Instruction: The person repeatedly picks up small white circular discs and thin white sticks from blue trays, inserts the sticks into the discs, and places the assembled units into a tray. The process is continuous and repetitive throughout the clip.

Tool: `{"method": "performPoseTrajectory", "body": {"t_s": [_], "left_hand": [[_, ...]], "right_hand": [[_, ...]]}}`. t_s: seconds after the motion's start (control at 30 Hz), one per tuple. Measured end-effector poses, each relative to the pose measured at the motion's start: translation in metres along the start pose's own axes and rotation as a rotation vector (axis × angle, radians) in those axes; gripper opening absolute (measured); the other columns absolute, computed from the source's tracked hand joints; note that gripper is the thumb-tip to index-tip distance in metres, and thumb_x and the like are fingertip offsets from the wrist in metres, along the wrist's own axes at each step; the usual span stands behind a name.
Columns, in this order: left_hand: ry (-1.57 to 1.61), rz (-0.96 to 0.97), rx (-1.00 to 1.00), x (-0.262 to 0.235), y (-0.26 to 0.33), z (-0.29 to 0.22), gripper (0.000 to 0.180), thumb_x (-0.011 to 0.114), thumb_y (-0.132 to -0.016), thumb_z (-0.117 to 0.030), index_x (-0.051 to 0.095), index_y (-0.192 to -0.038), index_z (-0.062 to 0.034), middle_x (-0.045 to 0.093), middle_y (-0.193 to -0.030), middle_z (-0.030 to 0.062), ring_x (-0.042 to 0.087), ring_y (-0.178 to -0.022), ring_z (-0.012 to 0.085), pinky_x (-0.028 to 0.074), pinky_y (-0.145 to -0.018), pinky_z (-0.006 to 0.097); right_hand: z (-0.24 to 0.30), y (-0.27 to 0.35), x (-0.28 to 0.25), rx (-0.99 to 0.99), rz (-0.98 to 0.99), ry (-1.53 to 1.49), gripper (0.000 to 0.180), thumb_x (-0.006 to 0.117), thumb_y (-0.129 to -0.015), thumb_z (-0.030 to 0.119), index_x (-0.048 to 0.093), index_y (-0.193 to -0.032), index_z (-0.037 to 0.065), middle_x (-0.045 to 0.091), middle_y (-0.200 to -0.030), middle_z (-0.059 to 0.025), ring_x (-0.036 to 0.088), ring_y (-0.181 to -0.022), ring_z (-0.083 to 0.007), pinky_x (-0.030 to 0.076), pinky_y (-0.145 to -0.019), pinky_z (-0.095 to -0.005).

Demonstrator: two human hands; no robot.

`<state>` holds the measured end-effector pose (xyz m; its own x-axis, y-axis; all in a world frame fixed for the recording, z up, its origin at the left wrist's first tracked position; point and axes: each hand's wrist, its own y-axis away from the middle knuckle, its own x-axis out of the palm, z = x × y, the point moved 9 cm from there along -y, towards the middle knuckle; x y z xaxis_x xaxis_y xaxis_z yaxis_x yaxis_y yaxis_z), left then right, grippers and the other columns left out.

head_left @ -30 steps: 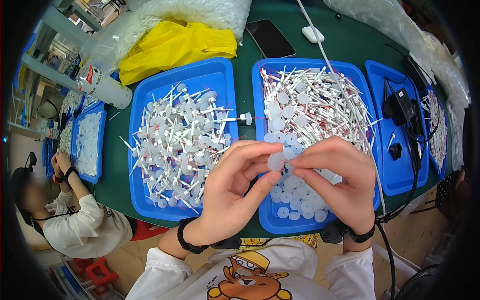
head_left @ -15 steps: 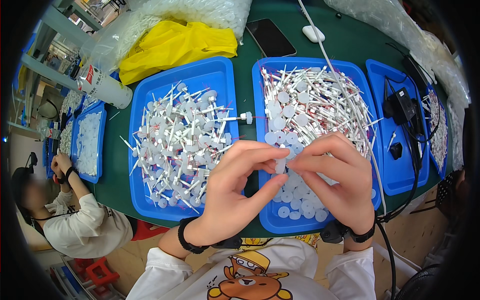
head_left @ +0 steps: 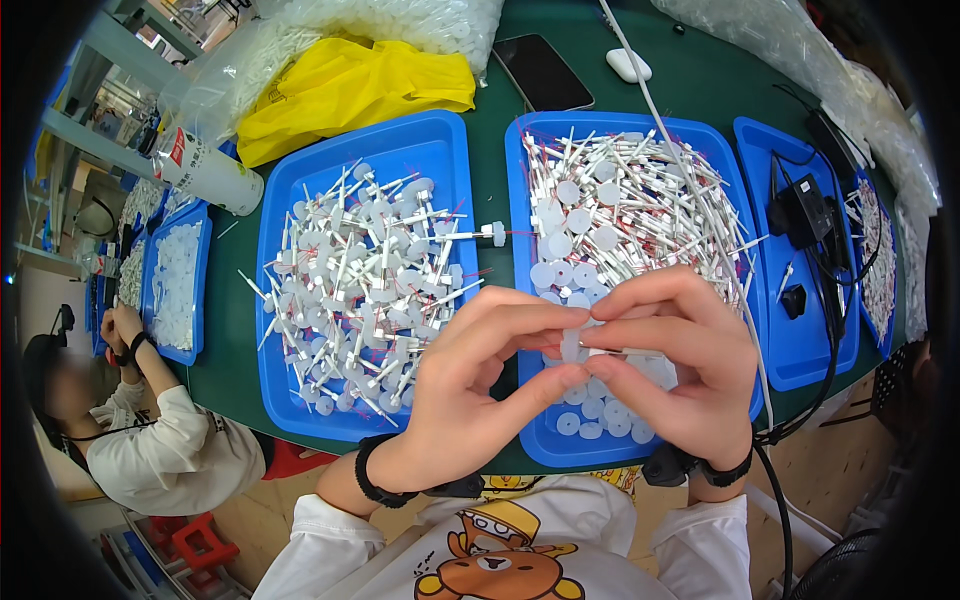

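My left hand (head_left: pixel 458 385) pinches a translucent white plastic disc (head_left: pixel 570 346) on edge between thumb and fingers. Facing it, my right hand (head_left: pixel 690 365) closes thumb and fingers on a thin white stick (head_left: pixel 606 351), its end against the disc. A red wire shows faintly on the disc's left side. Both hands hover over the near part of a blue tray (head_left: pixel 534 455), which holds loose discs (head_left: pixel 600 408) in front and a heap of white sticks with red wires (head_left: pixel 640 200) behind. My fingertips partly hide where stick and disc meet.
To the left, another blue tray (head_left: pixel 283 418) holds sticks fitted with discs; one such piece (head_left: pixel 492 234) bridges the gap. Behind lie a yellow bag (head_left: pixel 360 95), a phone (head_left: pixel 541 73) and a white case (head_left: pixel 628 66). A cable (head_left: pixel 690 190) crosses the right tray. A person (head_left: pixel 150 440) sits far left.
The stick in my right hand now shows between my fingers, lined up with the disc. My left thumb and fingertips have shifted slightly right, closer to my right hand.
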<state>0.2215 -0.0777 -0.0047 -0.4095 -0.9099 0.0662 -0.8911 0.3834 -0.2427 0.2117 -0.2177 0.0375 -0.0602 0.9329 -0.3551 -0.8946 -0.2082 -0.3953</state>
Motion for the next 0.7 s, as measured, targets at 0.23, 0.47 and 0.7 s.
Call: {"method": "performPoseTrajectory", "body": {"t_s": [0.23,0.47,0.7], "left_hand": [[-0.029,-0.034,0.030,-0.005,0.000,-0.004,0.040,0.072,-0.082,0.007,0.062,-0.120,0.0024,0.054,-0.110,0.0094,0.057,-0.097,0.0161,0.050,-0.082,0.029],[-0.012,-0.091,0.078,-0.010,0.002,-0.007,0.041,0.074,-0.079,0.008,0.062,-0.118,0.0039,0.055,-0.112,0.0109,0.058,-0.096,0.0171,0.050,-0.082,0.028],[-0.055,-0.107,0.092,-0.011,0.005,-0.008,0.038,0.075,-0.077,0.010,0.065,-0.114,0.0050,0.059,-0.108,0.0128,0.061,-0.097,0.0183,0.051,-0.083,0.029]], "right_hand": [[0.004,-0.004,0.002,0.003,0.002,0.080,0.025,0.072,-0.075,-0.008,0.071,-0.098,0.000,0.066,-0.092,-0.0112,0.066,-0.078,-0.0204,0.053,-0.066,-0.0284],[0.007,-0.004,0.001,-0.061,0.003,0.165,0.020,0.074,-0.076,-0.002,0.070,-0.096,0.000,0.065,-0.078,-0.0107,0.064,-0.067,-0.0226,0.049,-0.057,-0.0302],[0.009,-0.003,0.003,-0.099,0.025,0.189,0.017,0.075,-0.076,0.001,0.070,-0.093,0.000,0.060,-0.071,-0.0099,0.058,-0.058,-0.0222,0.044,-0.049,-0.0320]]}}
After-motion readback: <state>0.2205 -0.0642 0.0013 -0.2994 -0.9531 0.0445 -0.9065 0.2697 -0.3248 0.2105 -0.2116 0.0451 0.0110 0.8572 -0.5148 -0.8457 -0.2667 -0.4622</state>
